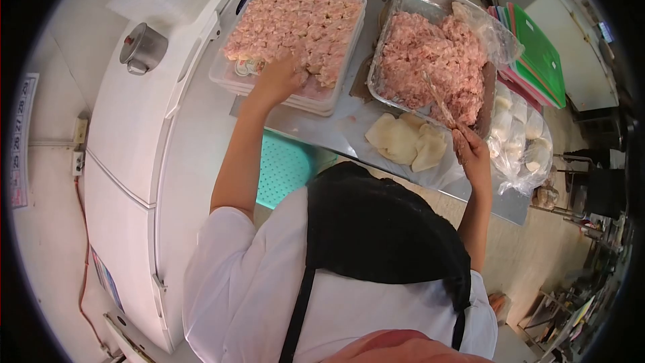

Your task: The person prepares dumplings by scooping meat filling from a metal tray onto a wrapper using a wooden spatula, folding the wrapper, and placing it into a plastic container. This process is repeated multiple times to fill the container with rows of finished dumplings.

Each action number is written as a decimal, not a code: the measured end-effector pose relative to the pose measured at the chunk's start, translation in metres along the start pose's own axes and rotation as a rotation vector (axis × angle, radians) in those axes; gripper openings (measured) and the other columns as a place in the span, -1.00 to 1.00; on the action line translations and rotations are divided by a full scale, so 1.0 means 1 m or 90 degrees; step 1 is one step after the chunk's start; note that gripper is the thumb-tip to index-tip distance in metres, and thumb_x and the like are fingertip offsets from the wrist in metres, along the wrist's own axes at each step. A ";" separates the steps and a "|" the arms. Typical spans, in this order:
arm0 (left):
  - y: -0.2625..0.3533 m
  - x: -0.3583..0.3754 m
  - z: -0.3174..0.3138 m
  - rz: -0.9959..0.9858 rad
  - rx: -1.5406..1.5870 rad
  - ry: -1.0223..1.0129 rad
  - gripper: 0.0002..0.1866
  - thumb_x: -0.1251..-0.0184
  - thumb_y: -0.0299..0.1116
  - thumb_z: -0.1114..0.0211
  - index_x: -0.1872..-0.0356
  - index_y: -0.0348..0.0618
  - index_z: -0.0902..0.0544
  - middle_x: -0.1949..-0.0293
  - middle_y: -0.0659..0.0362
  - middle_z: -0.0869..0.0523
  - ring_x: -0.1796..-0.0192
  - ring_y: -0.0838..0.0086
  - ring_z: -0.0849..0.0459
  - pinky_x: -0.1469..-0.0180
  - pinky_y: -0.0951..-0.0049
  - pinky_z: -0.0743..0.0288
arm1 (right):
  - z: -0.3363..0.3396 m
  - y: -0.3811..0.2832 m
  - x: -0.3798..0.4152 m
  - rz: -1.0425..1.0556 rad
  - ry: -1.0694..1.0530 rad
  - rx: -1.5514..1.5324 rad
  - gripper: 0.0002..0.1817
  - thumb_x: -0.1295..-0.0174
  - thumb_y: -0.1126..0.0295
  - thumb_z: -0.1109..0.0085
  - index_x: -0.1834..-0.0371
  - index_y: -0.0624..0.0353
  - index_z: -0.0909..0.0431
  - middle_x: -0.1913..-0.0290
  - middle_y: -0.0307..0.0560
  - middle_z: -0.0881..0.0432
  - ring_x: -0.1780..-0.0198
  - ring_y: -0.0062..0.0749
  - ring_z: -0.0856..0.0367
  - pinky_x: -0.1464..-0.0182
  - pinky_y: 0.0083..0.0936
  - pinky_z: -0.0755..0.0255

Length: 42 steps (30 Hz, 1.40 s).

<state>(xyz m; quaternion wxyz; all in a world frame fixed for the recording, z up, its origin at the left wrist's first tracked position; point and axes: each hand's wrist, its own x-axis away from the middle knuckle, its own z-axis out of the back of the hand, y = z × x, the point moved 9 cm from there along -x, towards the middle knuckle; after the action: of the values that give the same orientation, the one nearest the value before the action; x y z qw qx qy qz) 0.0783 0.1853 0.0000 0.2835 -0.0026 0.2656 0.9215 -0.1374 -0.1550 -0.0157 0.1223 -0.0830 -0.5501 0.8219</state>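
My left hand [285, 76] reaches down to the front edge of the packed rows of meat dumplings [295, 20] in a shallow plastic tray [361, 27]. Its fingers are curled together around a dumpling, and the fingertips blend with the meat around them. My right hand [470, 150] grips the lower end of a thin spatula [438, 97], whose far end lies against the pink minced meat [430, 54]. That meat fills much of a deep metal pan [380, 60]. Round pale dumpling wrappers [403, 140] lie in a loose pile on the table between my hands.
A clear bag [531, 141] of pale wrapper stacks lies at the table's right end. Plastic film [494, 33] hangs over the pan's far corner. Coloured boards or lids [537, 54] stand behind it. On the left, a metal pot [144, 48] sits on a white freezer [127, 128]. A turquoise basket [285, 168] is below the table.
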 end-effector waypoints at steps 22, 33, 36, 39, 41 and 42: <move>0.020 -0.006 -0.020 -0.167 0.026 -0.129 -0.36 -0.16 -0.32 -0.27 -0.32 -0.05 -0.34 0.16 -0.16 -0.64 0.09 -0.07 -0.59 0.03 0.08 -0.43 | -0.057 -0.022 0.055 -0.088 0.095 -0.002 -0.68 -0.39 0.26 -0.09 -0.02 0.27 -0.60 0.45 -0.40 -0.39 0.44 -0.77 -0.25 0.39 -0.76 -0.15; 0.031 -0.003 -0.008 -0.187 0.038 -0.018 -0.77 -0.15 -0.34 -0.19 0.25 -0.28 -0.51 0.28 -0.18 -0.63 0.15 -0.08 -0.59 0.13 0.02 -0.43 | -0.010 -0.025 0.031 -0.122 0.064 0.059 -0.70 -0.42 0.24 -0.03 0.08 0.25 -0.62 0.58 -0.40 -0.32 0.55 -0.72 -0.22 0.51 -0.66 -0.15; 0.039 0.004 0.003 -0.085 -0.061 -0.062 -0.53 -0.21 -0.31 -0.22 -0.19 -0.04 -0.50 0.17 -0.10 -0.65 0.11 -0.03 -0.60 0.03 0.12 -0.45 | 0.012 -0.027 0.024 -0.102 0.068 0.124 -0.70 -0.42 0.23 -0.03 0.06 0.23 -0.62 0.59 -0.36 -0.33 0.54 -0.74 -0.24 0.50 -0.67 -0.16; 0.097 0.015 0.007 -0.111 0.246 -0.096 -0.60 -0.24 -0.29 -0.23 -0.12 -0.06 -0.54 0.09 -0.03 -0.64 0.06 0.04 -0.60 -0.01 0.20 -0.47 | 0.021 -0.030 0.014 -0.134 0.021 0.196 -0.71 -0.38 0.21 -0.05 0.17 0.21 -0.63 0.61 -0.18 -0.48 0.57 -0.51 -0.42 0.47 -0.51 -0.29; 0.132 0.019 -0.021 -0.246 0.280 -0.121 -0.60 -0.24 -0.30 -0.24 -0.12 -0.06 -0.54 0.01 0.00 -0.61 -0.01 0.09 -0.59 -0.06 0.24 -0.46 | 0.030 -0.045 0.001 -0.012 -0.019 0.456 -0.70 -0.34 0.19 -0.07 0.27 0.23 -0.63 0.55 -0.03 -0.56 0.49 -0.25 -0.53 0.40 -0.34 -0.36; 0.145 0.023 -0.035 -0.314 0.297 -0.136 -0.61 -0.25 -0.30 -0.24 -0.12 -0.06 -0.54 -0.03 0.01 -0.59 -0.04 0.11 -0.58 -0.09 0.25 -0.46 | 0.032 -0.051 -0.005 0.049 -0.039 0.582 -0.69 -0.32 0.18 -0.09 0.32 0.23 -0.63 0.52 0.04 -0.60 0.45 -0.11 -0.59 0.37 -0.26 -0.40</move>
<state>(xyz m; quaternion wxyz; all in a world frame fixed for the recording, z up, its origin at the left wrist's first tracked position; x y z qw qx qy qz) -0.0225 0.0786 0.0368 0.5168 0.0947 0.4287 0.7350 -0.1362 -0.1664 0.0439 0.0994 -0.0166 -0.1312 0.9862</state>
